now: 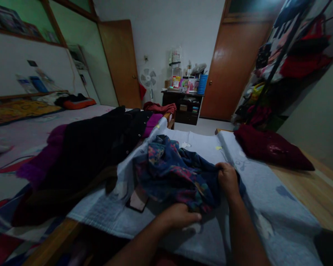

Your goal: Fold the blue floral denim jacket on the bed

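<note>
A crumpled dark blue garment (180, 173) with a pink and red floral print lies on a pale blue sheet (105, 218). Its folds hide what kind of garment it is. My right hand (228, 179) is closed on the right edge of the cloth. Lower down, my left hand (181, 216) grips the near edge, thumb out to the right and fingers partly hidden. Left of that hand, a phone (137, 201) rests flat on the sheet, partly covered by the garment.
A black coat (97, 144) with purple trim lies over the bed at left. A maroon cushion-like bundle (272, 149) sits at right on a wooden surface (308, 188). Behind stand a white fan (149, 79) and a dark cabinet (183, 109). Clothes hang at right.
</note>
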The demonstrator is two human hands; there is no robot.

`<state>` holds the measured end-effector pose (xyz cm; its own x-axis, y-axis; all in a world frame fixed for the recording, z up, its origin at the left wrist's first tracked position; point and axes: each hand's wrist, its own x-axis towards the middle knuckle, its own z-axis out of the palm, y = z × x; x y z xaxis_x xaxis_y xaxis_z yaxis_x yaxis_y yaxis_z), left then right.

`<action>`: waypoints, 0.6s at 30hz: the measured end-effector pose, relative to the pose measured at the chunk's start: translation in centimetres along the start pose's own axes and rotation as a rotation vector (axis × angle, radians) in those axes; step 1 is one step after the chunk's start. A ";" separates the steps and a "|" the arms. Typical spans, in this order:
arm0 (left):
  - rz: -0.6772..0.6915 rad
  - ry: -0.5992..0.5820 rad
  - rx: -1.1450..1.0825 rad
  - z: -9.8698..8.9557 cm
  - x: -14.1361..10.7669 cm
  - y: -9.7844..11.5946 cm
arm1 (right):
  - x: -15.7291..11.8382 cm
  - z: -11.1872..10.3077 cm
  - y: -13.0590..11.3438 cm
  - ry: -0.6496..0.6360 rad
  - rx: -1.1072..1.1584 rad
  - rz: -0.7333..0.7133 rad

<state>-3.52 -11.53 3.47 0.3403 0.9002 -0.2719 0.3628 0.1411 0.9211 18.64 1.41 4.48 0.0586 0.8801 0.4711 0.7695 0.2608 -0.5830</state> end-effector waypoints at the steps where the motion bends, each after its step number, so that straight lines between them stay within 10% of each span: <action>1: -0.055 -0.087 0.198 -0.2 -0.2 0.2 | -0.3 0.3 1.0 -0.053 -0.007 0.020; 4: -0.012 -0.259 0.541 -1.9 -0.7 1.6 | -1.3 0.4 2.9 -0.114 0.004 0.022; 9: 0.265 -0.444 0.296 -6.1 0.0 4.7 | -2.8 -2.1 2.4 0.056 -0.065 -0.039; 13: 0.288 -0.092 0.050 -8.8 4.4 5.6 | -4.7 -4.3 1.5 0.045 -0.064 0.080; 18: 0.370 0.282 0.552 -9.9 12.6 5.1 | -7.1 -4.0 1.9 -0.364 0.031 0.248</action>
<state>-5.93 4.56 7.54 0.3158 0.9314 0.1812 0.6779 -0.3551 0.6437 22.23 -5.99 2.69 0.0064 0.9985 0.0538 0.7404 0.0314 -0.6714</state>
